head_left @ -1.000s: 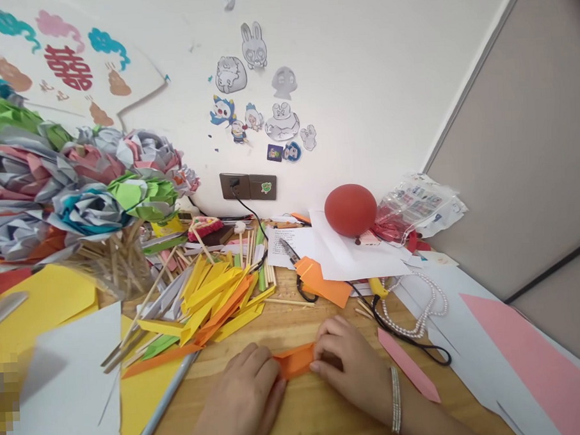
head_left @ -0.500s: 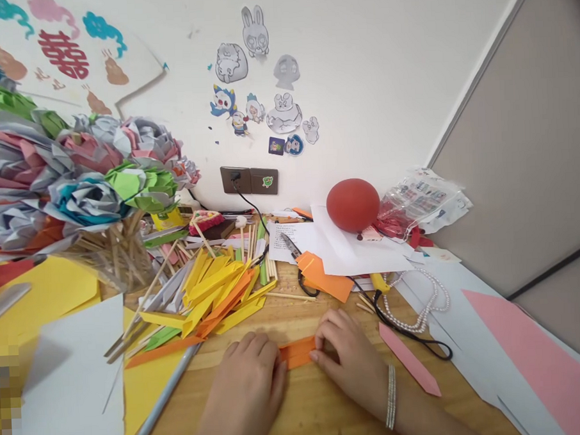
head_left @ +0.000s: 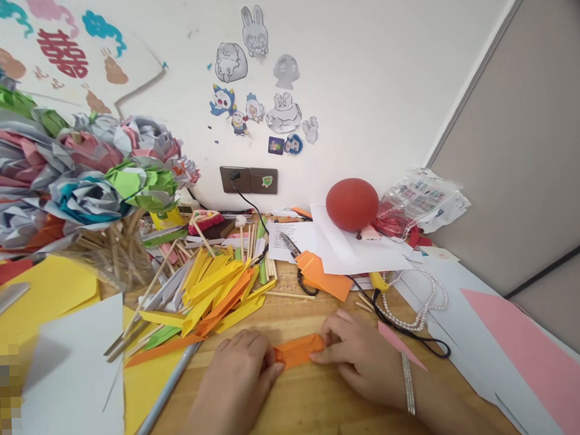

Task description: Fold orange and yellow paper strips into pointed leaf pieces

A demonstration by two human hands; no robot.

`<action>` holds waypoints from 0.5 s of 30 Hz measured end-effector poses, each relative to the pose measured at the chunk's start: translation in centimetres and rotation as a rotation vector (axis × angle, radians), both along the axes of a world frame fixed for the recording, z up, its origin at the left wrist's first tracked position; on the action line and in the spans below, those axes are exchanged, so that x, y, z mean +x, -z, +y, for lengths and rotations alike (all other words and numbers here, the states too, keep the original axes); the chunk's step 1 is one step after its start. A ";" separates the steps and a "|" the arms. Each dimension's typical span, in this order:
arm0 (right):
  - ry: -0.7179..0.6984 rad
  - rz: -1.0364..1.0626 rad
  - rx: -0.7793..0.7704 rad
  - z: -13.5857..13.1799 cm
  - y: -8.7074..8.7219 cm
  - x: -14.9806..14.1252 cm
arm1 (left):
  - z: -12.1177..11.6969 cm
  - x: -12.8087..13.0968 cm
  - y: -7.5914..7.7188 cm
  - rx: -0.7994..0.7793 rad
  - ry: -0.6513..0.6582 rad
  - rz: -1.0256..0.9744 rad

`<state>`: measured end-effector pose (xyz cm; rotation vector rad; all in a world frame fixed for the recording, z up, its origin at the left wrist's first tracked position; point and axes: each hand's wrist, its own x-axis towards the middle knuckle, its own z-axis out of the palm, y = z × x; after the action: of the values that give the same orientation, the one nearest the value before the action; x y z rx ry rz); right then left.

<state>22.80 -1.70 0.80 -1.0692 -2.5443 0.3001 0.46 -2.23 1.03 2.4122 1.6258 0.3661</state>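
An orange strip of folded paper [head_left: 298,352] lies on the wooden table between my two hands. My left hand [head_left: 246,373] is closed on its left end, thumb and fingers pinched there. At the other end my right hand [head_left: 356,352], with a beaded bracelet at the wrist, pinches a turned-up edge. The strip's ends are partly hidden under my fingers. Beside my right forearm a pink paper strip [head_left: 396,341] is partly covered. Beyond my left hand lies a pile of yellow folded strips [head_left: 213,285], mixed with some orange ones.
Paper flowers [head_left: 92,197] on sticks stand at the left. White sheets [head_left: 80,380] lie over yellow paper. Farther back are a red balloon [head_left: 351,205], scissors [head_left: 290,245], orange paper [head_left: 324,277], a black cord [head_left: 401,331] and a string of beads [head_left: 433,301].
My right hand has moved right and my left hand slightly left, so more of the orange strip shows between them. My right forearm now covers more of the pink strip.
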 end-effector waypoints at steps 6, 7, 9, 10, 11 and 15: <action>-0.027 0.115 0.014 0.1 1.0 -0.4 | 0.0 -0.7 0.7 0.061 0.059 -0.040; -0.022 0.139 0.015 0.2 1.2 -0.6 | 0.0 -0.7 0.8 0.060 0.079 -0.043; 0.001 0.170 0.000 0.2 1.5 -1.0 | 0.0 -0.7 0.8 0.054 0.110 -0.045; 0.029 0.178 -0.018 0.2 1.6 -1.2 | -0.1 -0.7 0.9 0.054 0.115 -0.041; 0.073 0.183 -0.041 0.2 1.7 -1.5 | -0.1 -0.7 0.9 0.057 0.114 -0.034; 0.289 0.180 -0.087 0.1 2.1 -2.4 | -0.4 -0.4 1.1 0.116 0.103 -0.004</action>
<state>20.41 -1.64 -1.32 -1.3575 -2.2010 0.4106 0.09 -2.66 -0.12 2.5656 1.5108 0.4584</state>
